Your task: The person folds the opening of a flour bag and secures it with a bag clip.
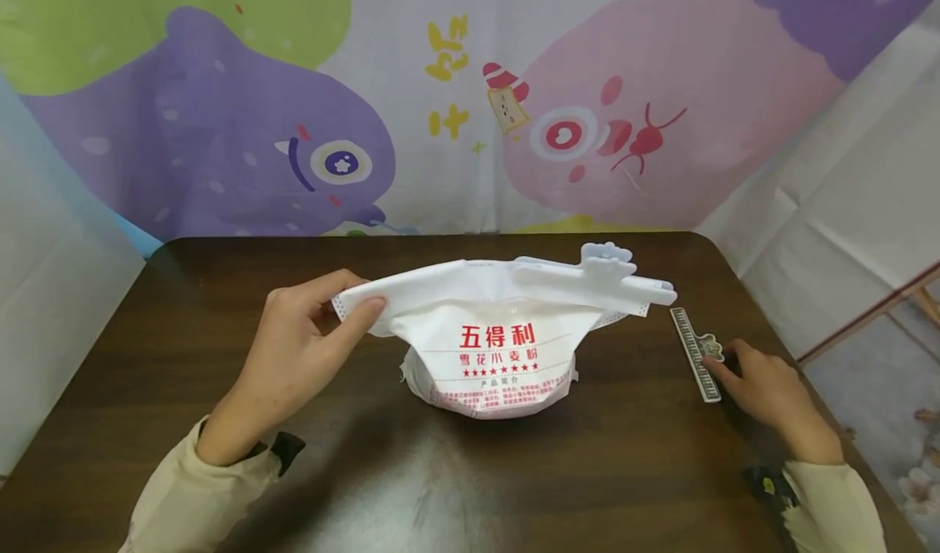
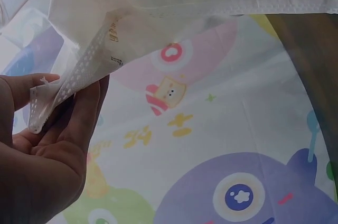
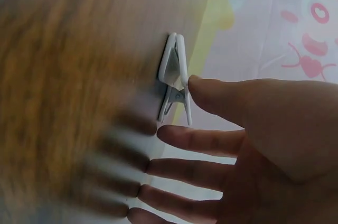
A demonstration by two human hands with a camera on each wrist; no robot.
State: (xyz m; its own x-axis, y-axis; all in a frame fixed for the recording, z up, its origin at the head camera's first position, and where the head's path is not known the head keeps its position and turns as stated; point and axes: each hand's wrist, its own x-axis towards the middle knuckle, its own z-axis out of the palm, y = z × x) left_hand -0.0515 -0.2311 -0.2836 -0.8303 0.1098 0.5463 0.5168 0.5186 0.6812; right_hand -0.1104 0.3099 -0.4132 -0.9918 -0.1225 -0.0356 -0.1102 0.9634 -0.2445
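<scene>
A white flour bag with red lettering stands in the middle of the table, its top folded over. My left hand pinches the left end of the fold between thumb and fingers; the left wrist view shows the bag's stitched corner in that grip. A pale sealing clip sits on the right part of the fold. Another flat clip lies on the table at the right. Beside it is my right hand; its thumb touches the clip in the right wrist view, with the other fingers extended.
The dark wooden table has rounded far corners. Behind it hangs a cloth printed with cartoon figures. White fabric hangs along the right side.
</scene>
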